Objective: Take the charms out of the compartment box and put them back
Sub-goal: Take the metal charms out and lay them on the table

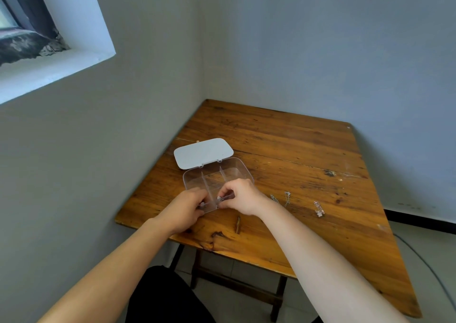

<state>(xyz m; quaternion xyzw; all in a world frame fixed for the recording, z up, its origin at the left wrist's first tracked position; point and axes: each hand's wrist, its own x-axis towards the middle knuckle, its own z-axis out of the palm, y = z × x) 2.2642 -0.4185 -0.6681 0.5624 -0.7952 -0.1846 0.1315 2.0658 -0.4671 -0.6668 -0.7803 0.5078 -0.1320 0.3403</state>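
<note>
A clear plastic compartment box (237, 169) lies open on the wooden table (296, 149), its white lid (202, 152) folded back behind it. My left hand (187, 209) is at the box's near left corner, fingers pinched on a small charm (202, 204). At the near middle compartment, my right hand (240, 195) pinches another small charm (219, 198). Three silver charms lie on the table to the right of the box: one (274, 198) close to my right wrist, one (287, 197) beside it, one (318, 208) farther right.
The table stands in a room corner, with walls close behind and to the left. A window recess (49, 58) is at the upper left. A dark crack (238, 224) marks the wood near the front edge. A cable (429, 271) runs on the floor at the right.
</note>
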